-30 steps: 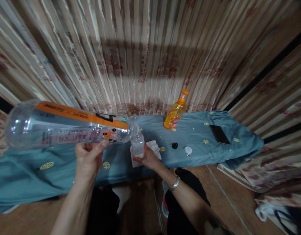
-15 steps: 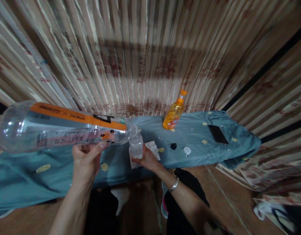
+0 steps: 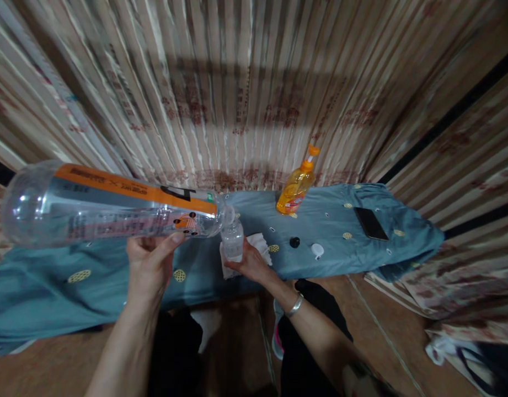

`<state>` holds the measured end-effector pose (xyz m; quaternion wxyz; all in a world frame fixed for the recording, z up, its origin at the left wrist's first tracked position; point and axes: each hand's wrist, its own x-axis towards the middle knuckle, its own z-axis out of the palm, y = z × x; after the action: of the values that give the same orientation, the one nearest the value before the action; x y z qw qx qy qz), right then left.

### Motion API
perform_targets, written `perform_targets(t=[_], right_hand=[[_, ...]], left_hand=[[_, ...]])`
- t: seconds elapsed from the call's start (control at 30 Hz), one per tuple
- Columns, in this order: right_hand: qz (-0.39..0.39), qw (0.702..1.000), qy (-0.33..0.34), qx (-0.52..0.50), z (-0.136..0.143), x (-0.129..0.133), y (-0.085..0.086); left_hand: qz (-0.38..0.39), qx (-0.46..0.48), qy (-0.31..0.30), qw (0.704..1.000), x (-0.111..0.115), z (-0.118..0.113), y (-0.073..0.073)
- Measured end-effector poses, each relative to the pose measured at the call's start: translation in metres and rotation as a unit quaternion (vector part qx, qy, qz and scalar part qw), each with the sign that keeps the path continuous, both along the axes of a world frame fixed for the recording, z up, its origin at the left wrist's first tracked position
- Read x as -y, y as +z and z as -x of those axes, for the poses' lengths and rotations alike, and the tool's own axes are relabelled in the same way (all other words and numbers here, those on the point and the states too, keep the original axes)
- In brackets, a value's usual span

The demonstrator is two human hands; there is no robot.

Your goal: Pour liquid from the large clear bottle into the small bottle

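The person is wearing a silver bracelet (image 3: 295, 305) on the right wrist, dark trousers (image 3: 175, 353), and bare forearms are showing no sleeves.

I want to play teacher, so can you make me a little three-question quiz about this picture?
1. What does the left hand hold up, tipped on its side?
2. True or false: the right hand holds the small clear bottle over a white tissue.
3. Which stands at the back of the blue cloth? A. the orange pump bottle B. the black phone C. the black cap

Key:
1. The big clear bottle.
2. True.
3. A.
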<state>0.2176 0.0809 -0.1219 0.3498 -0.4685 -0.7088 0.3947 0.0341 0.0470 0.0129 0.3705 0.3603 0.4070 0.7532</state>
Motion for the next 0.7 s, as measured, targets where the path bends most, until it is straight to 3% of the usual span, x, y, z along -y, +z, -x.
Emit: perform_targets(t=[0.7], right_hand=[[0.002,1.0,-0.007,-0.003,0.0,0.0,-0.0015]], left_hand=[[0.007,0.007,0.003,1.0,-0.0001,0.0011,0.0]])
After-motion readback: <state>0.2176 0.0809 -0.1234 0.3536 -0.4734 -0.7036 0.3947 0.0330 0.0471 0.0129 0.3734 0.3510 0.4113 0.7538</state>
